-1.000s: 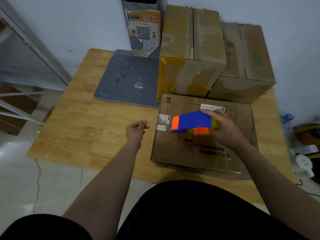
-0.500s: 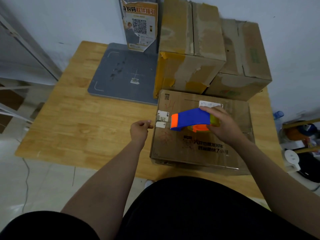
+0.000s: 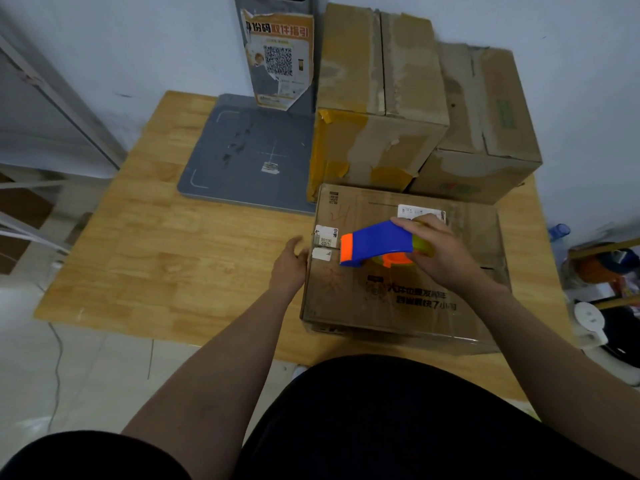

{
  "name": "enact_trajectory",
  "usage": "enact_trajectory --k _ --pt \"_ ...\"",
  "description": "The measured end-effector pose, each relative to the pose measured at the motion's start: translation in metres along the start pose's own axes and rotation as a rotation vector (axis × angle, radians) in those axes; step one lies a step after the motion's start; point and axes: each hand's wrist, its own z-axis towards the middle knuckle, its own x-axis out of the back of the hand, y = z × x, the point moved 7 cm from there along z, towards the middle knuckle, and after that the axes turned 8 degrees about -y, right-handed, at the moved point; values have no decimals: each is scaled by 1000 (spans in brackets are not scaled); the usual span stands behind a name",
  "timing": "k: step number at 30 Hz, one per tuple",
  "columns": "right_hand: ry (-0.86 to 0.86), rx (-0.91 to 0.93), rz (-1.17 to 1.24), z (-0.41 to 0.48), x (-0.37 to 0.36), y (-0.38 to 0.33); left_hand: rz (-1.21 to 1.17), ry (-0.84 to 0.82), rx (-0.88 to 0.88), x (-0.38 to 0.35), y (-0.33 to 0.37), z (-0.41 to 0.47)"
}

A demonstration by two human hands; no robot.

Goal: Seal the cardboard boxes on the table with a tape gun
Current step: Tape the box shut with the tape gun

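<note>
Head view: right hand (image 3: 440, 259) around tape gun (image 3: 377, 241) over box (image 3: 398, 317).

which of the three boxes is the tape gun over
The low front box, with dark print on its top. The right hand grips the tape gun above it; the yellow-taped box and the rear right box stand behind.

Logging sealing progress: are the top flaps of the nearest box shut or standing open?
Shut. The box top lies flat, and the right hand holds the tape gun over it. Tape on the seam: cannot tell.
</note>
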Motion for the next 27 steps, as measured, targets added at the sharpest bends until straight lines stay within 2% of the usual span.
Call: enact_trajectory --k 3,4,6,8,10,14,27 --pt "10 19 6 0 0 3 -112 -167 238 -5 -18 -1" --pt "12 25 7 0 0 3 -59 -154 238 -1 -17 0" --pt "18 35 3 0 0 2 18 6 113 14 1 4" --pt "31 39 10 0 0 1 -67 125 13 23 21 3" --pt "37 40 21 0 0 1 -38 127 -13 21 38 0" --pt "28 24 20 1 -2 7 195 89 -11 2 51 -10" --pt "7 17 78 0 8 14 106 114 89 -11 31 -12"
